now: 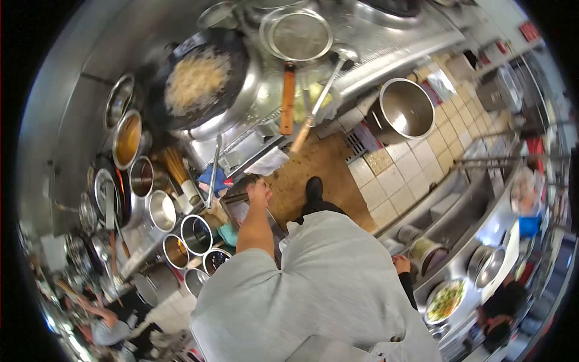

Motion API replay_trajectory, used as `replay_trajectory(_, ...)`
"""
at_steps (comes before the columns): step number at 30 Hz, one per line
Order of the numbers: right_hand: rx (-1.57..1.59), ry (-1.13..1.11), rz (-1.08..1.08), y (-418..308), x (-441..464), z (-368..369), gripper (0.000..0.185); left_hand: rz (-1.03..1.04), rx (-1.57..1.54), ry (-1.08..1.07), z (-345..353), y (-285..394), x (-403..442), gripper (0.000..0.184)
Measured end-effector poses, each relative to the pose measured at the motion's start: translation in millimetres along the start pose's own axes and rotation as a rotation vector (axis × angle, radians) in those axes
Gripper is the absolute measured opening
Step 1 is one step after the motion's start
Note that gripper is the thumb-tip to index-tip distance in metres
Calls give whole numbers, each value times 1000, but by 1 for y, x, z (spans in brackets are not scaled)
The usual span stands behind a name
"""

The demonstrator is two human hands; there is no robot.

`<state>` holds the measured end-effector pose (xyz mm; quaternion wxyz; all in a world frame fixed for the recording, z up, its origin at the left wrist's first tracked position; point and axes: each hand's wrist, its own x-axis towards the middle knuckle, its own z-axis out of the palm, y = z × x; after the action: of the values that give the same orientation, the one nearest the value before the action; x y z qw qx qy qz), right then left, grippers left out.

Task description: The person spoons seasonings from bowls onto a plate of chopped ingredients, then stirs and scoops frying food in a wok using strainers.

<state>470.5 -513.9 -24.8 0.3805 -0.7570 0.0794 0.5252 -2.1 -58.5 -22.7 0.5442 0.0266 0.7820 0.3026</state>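
My left hand (pixel 259 192) is low at the stove's front edge, fingers curled against a small dark part I cannot make out. Just above it hangs a white cloth (pixel 268 161); a metal utensil handle (pixel 213 172) lies to its left. A black wok (pixel 160 96) on the stove holds pale food (pixel 198 81) in bubbling oil. Farther right, a round strainer (pixel 300 36) with a wooden handle and a ladle (pixel 329 87) rest on the steel top. My right hand is not visible.
Metal pots (pixel 162 211) of sauces and a bamboo brush (pixel 175 168) line the left. A large steel pot (pixel 401 111) stands on the tiled floor. At right, another person's hand (pixel 401 263) with a dark sleeve is near a counter bearing a food plate (pixel 446 300).
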Motion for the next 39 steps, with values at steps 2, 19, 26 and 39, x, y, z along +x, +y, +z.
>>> replay_trajectory(2, -59, 8, -25, -43, -2, 16, 14, 171, -223, -47, 6, -6, 63, 73)
replay_trajectory(19, -1422, -792, -467, -333, 213, 143, 14, 399, -129, 48, -18, -61, -18, 46)
replay_trajectory(26, -2327, -1027, -1442, -375, 239, 311, 19, 363, -27, -679, 6, -141, -81, 28)
replay_trajectory(39, -1387, -1530, -1020, -231, 11, 462, 43, 1044, -151, 79, 88, -65, -117, 45)
